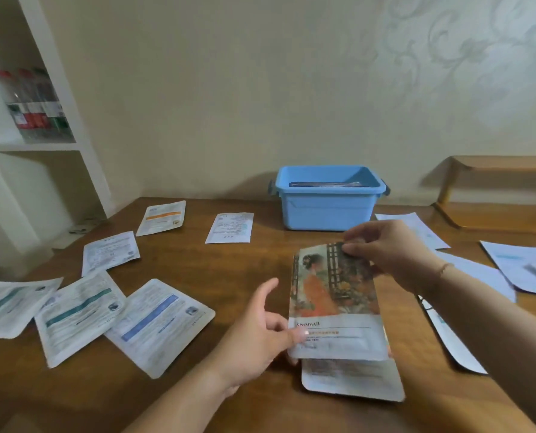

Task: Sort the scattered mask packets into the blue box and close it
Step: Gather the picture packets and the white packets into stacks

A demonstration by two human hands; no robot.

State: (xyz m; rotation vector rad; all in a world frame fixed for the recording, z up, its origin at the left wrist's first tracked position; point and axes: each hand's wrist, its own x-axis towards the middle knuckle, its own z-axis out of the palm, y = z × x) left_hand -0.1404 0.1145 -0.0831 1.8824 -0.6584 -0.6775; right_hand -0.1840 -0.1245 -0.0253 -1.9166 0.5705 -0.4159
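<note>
Both hands are pinching the illustrated mask packet [335,303]: right hand [388,248] gripping its top edge, left hand [260,332] its lower corner. It is likely handling light, floppy and slick, so edge grips suit it.

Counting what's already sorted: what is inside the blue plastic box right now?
Inside the lidless blue plastic box, only the top edge of some flat packets shows above the near wall. That wall hides the rest, so their number cannot be told.
</note>
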